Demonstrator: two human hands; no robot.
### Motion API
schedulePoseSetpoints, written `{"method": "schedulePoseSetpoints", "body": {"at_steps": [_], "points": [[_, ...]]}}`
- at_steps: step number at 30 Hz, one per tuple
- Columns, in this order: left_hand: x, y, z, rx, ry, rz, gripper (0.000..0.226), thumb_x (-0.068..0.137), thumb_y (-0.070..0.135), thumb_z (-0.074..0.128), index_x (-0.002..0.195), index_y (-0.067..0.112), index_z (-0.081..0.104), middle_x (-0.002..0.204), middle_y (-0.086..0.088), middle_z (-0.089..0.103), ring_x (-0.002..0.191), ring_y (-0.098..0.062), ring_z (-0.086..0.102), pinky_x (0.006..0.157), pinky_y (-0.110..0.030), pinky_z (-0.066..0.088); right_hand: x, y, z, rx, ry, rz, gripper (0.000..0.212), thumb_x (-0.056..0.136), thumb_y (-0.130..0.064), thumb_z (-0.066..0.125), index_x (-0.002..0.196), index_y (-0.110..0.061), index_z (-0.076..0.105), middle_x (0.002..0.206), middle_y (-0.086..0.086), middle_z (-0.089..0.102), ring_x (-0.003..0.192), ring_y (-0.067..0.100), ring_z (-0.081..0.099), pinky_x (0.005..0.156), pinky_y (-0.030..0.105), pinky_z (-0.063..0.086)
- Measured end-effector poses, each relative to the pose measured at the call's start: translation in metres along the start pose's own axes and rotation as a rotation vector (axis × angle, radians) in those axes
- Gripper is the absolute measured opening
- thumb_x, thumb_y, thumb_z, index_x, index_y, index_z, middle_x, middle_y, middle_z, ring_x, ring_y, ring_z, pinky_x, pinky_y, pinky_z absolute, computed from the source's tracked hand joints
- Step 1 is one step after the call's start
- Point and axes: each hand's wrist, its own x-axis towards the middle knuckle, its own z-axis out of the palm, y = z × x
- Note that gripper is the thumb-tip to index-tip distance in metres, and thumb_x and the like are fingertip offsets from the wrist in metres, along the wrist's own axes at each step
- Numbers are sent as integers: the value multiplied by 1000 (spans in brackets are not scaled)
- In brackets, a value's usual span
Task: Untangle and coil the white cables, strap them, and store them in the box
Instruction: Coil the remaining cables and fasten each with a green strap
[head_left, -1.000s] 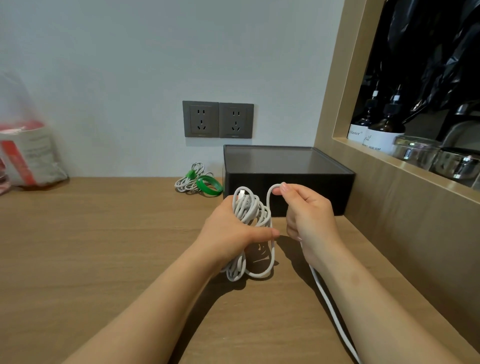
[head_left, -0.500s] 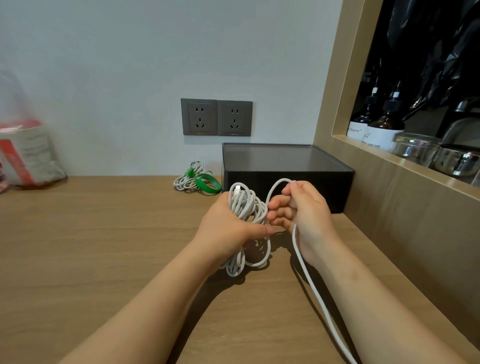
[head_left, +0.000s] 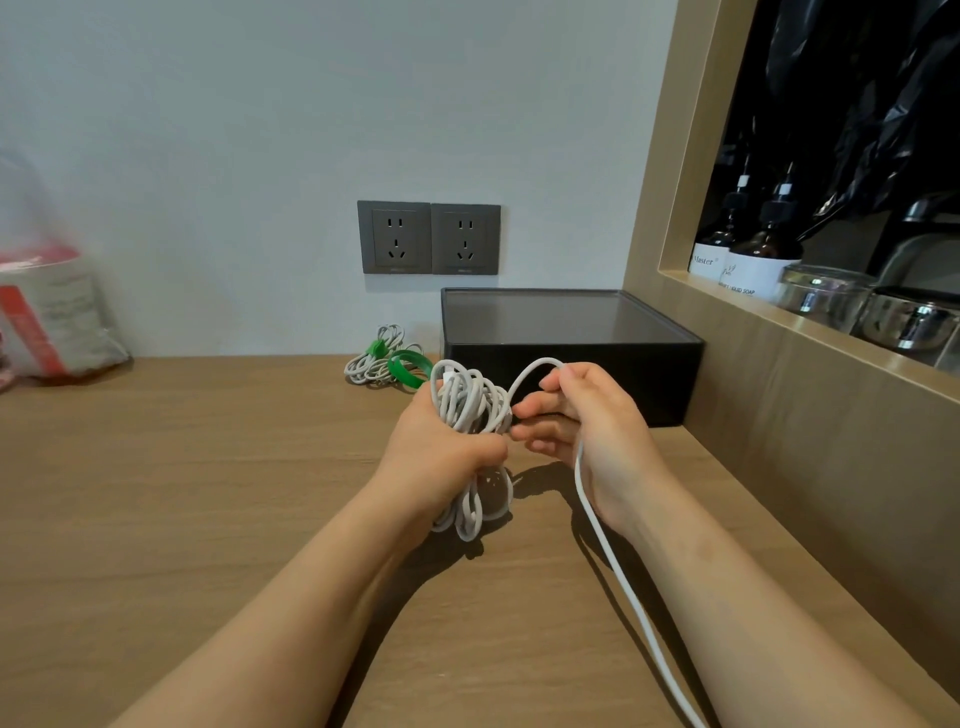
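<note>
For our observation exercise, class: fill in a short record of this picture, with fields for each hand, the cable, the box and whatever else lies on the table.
Left hand: grips the bundled part of the white cable above the table
Right hand: holds a loop of that cable
Loose length: trails from the right hand toward the camera
Box: black, by the wall, top looks closed
Finished coil: bound with green strap, left of the box
Green strap roll: beside that coil
Stage: coiling, not yet strapped
</note>
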Motion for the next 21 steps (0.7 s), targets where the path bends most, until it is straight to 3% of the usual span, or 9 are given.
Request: {"method": "schedulePoseSetpoints", "body": {"at_steps": [3,8,12,16,21], "points": [[3,0,-3,-101,28,-44,38,71,-7,65,102,14,56,86,-11,63,70,-21,63,62,-33,56,1,2,-3,-127,5,11,11,95,-18,48,97,-13,58,73,4,64,65,16,62,61,24,53],[7,-1,-8,-365,49,-71,40,78,-10,60,114,4,52,84,-20,62,73,-34,68,70,-51,57,-4,4,5,-195,-157,68,12,87,-10,59,99,-14,57,79,7,71,75,18,71,69,30,58],[6,0,-6,-463,155,-68,44,78,-10,59,117,9,51,87,-16,65,71,-24,67,67,-43,58,-4,4,5,-260,-173,5,15,83,-9,65,93,-19,61,82,4,72,80,14,70,75,30,56],[7,-1,-8,-469,255,-71,44,80,-4,62,120,8,50,88,-16,63,61,-21,65,53,-30,57,-9,6,11,-450,-245,-76,15,81,-12,68,85,-26,62,79,-4,69,77,3,66,68,15,53],[7,0,-7,-514,291,-74,42,84,-1,63,122,9,50,95,-18,66,67,-20,70,52,-31,57,-8,6,13,-527,-237,-132,15,82,-14,68,82,-27,61,76,-8,66,73,0,64,63,10,50]]}}
